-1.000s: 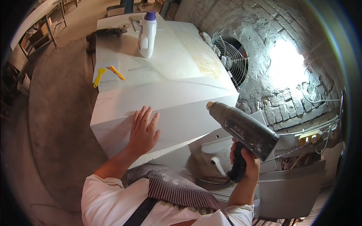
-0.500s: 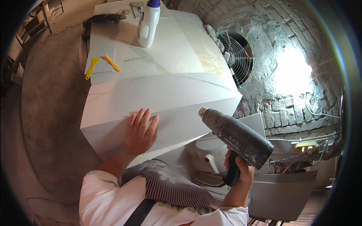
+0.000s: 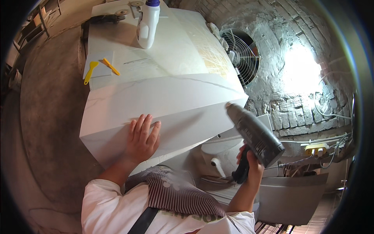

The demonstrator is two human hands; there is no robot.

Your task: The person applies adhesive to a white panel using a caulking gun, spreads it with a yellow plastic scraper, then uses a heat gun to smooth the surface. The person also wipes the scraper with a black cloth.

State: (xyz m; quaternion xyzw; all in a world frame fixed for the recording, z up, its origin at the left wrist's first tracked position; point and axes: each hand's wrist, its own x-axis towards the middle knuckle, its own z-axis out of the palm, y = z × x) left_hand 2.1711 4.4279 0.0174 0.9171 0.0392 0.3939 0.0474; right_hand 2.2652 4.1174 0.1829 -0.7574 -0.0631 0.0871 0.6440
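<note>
Heat gun, one, dark: held by us off the near right corner of the table, its barrel slanting, nozzle far and left, back end near and right. Other entries follow, left to right.

Scraper, yellow: at the left edge, on a pale sheet.

Grinder, dark, as we read it: far left corner.

Orange tool: beside the scraper, crossing the sheet's right border.

Left hand, ours: laid on the slab, fingers extended, slightly apart, clamped on nothing, tips at the ridge between top and front faces.

Bottle, white, purple cap: upright towards the far edge; we cannot see its contents.

Slab, white, grey-veined: along the near edge, long axis left to right.

Governing relation, by our judgement: nozzle to ridge. Nozzle near the ridge's right end, apparently not touching, well right of our left fingertips.

Right hand, ours: fingers wrapped round the gun's handle.

Fan, caged: in the wall beyond the right edge.

Socket strip, yellow: low on that wall, plug seated.
</note>
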